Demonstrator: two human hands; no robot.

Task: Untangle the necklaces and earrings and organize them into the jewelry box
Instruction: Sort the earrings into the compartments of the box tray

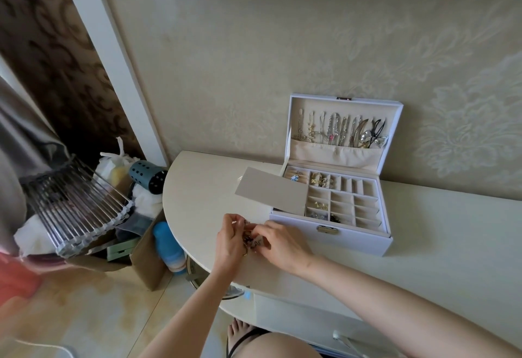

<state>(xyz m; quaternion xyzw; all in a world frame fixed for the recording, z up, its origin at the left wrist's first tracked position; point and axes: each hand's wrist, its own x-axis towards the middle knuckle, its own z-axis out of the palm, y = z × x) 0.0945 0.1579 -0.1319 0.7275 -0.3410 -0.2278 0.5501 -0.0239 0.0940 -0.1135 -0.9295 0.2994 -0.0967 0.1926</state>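
left hand: we see the left hand (229, 241) with fingers curled in, pinching the near-left side of the tangle (249, 240).
right hand: the right hand (279, 241) has its fingertips pinched on the tangle's other side, with the rest of the fingers bent.
tangle: a small dark and gold clump of chains and earrings, held between the two hands just above the table (423, 230). Too blurred for us to pick out single pieces.
jewelry box: the jewelry box (339, 240) is open, just beyond and to the right of the right hand. Necklaces hang in the raised lid and a few compartments are filled.
flat panel: a beige flat panel (272, 193) lies straight ahead of the hands, over the box's left part.
risk, tightening: we judge that pulling the two hands apart could cinch the knot or snap a thin chain.
risk, drop: the curved table edge runs right under the left hand. A freed earring could slip to the floor (113, 315) or into the cardboard box (147, 258) beside that hand.
risk, snag: earring hooks may catch the chains again if a piece is lifted out fast.
risk, placing: we think the panel may block slots on the side nearest the hands.
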